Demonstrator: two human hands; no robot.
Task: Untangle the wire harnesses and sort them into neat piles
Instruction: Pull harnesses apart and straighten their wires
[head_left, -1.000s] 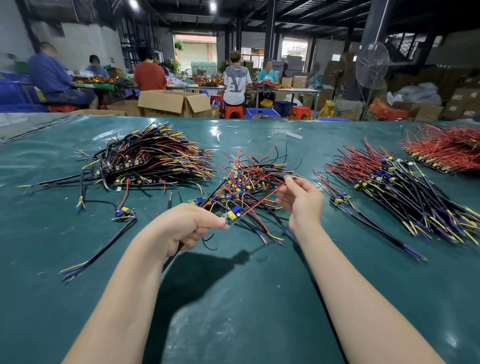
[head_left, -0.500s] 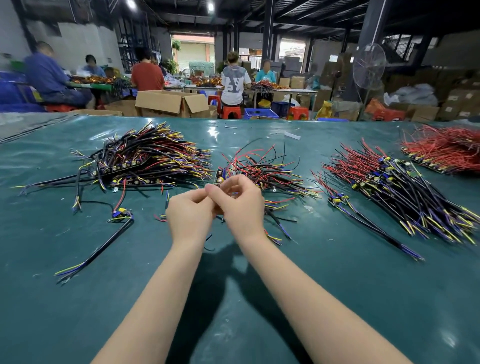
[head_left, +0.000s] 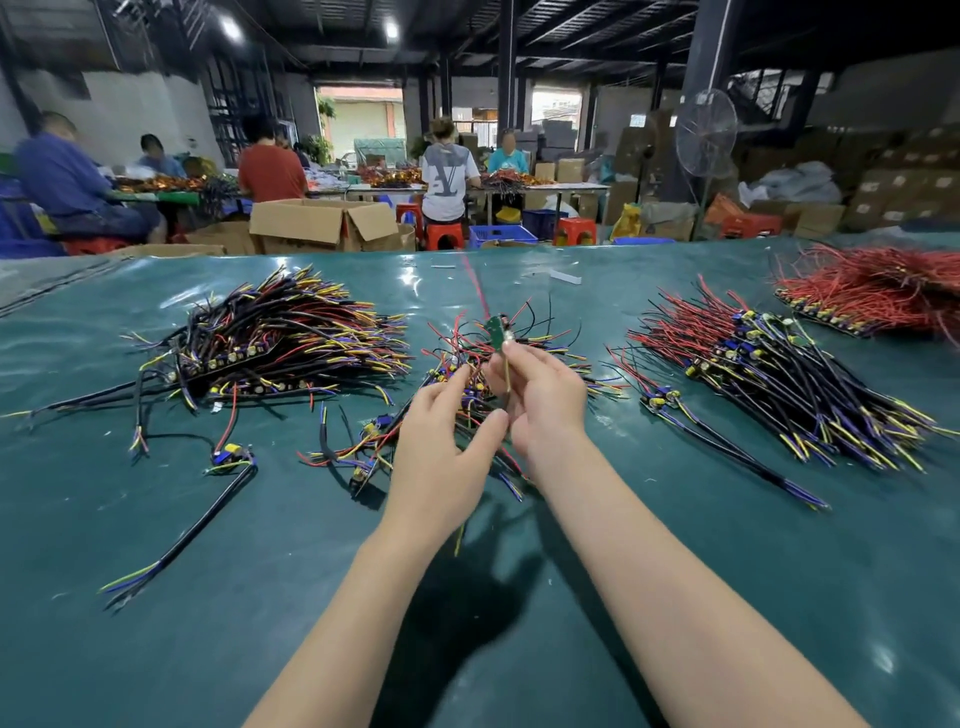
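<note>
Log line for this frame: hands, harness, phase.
right hand pinches harness, board-end up, above tangle | left hand at its wires, grip unclear | phase: untangling

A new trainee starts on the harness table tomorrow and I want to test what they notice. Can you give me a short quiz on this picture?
1. True or false: the right hand holds a harness lifted above the tangled middle pile.
2. Which pile is almost all red wire? A) far left B) middle C) far right
3. Fill in: the table cover is ____ in colour.

Key: 1 true. 2 C, the far-right pile. 3 green (teal).
</note>
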